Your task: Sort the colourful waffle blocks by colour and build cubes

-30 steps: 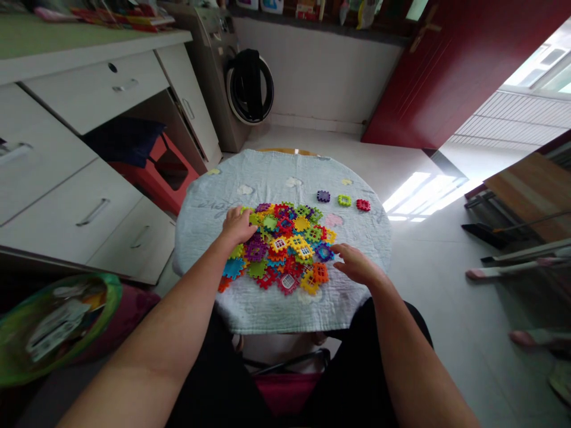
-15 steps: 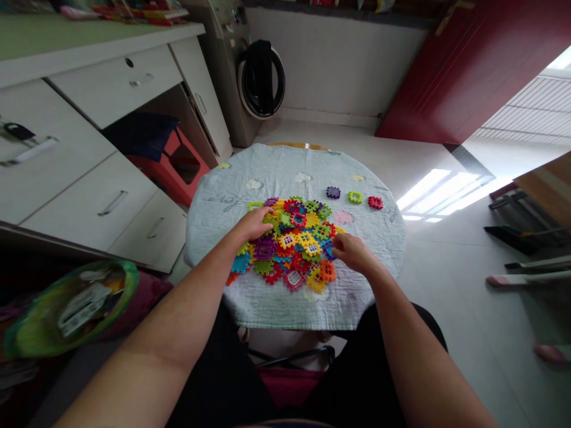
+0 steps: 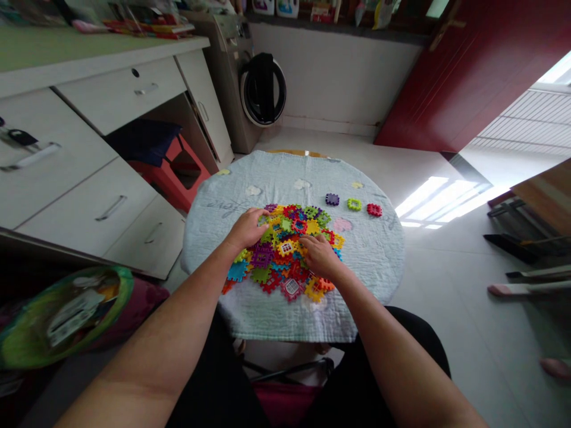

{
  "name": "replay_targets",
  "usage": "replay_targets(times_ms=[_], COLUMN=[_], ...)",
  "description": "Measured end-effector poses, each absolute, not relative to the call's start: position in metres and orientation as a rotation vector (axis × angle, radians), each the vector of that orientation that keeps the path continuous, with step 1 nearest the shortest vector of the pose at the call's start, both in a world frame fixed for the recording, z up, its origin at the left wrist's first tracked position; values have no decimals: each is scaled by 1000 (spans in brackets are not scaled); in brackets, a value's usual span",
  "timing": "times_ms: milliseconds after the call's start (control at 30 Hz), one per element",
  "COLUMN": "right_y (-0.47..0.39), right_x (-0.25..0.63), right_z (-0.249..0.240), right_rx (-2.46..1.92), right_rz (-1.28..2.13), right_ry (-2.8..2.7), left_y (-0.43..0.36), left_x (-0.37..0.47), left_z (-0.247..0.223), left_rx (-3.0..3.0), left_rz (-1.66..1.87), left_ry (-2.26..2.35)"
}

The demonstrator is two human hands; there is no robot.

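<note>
A heap of colourful plastic building tiles with notched edges lies on the cloth-covered round table. Some tiles have window grids, such as the white-grilled one at the near edge. My left hand rests at the heap's far left side, thumb and fingers apart around green tiles. Over the middle right of the heap is my right hand, its fingers bent together and pointing down among the tiles; what they grip is hidden beneath them. Apart from the heap, a purple tile, a green frame tile and a red tile form a row.
White drawers stand on the left, with a red stool under the counter. A filled bin is at the lower left. Behind the table are a washing machine with its door open and a red door.
My right hand has moved left from the heap's right edge to its middle, covering yellow window tiles. The left hand stays at the far left side. The view has tipped up slightly.
</note>
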State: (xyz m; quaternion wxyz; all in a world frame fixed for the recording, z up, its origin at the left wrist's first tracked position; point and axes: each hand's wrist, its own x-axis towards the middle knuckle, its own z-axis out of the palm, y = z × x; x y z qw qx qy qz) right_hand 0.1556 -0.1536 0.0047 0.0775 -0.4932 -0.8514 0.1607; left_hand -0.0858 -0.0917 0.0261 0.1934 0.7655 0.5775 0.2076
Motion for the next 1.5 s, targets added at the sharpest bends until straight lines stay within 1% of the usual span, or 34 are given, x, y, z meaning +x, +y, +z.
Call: replay_targets(times_ms=[200, 333, 567, 733, 800, 967, 1167, 1333, 1500], right_y=[-153, -150, -142, -136, -135, -141, -153, -155, -149], right_x=[156, 156, 164, 182, 186, 181, 181, 188, 179], right_z=[6, 7, 12, 22, 24, 22, 15, 21, 16], right_rx=[-1556, -1555, -1774, -1859, -1834, -1703, -1522, -1451, -1506], right_rz=[399, 418, 341, 472, 483, 387, 568, 593, 575], right_ry=[-2562, -2531, -2143, -2012, -2039, -2156, -2515, -2518, -2485], left_y=[-103, -116, -131, -131, -131, -131, -132, -131, -132], left_x=[-78, -68, -51, -50, -52, -52, -51, -51, -49], left_z=[32, 29, 29, 31, 31, 27, 19, 19, 20], left_rx=[2185, 2243, 2352, 2377, 2371, 2328, 2331, 2336, 2364], left_rz=[525, 461, 353, 324, 282, 242, 289, 288, 233], left_ry=[1594, 1542, 1361, 1361, 1371, 1357, 1297, 1302, 1299])
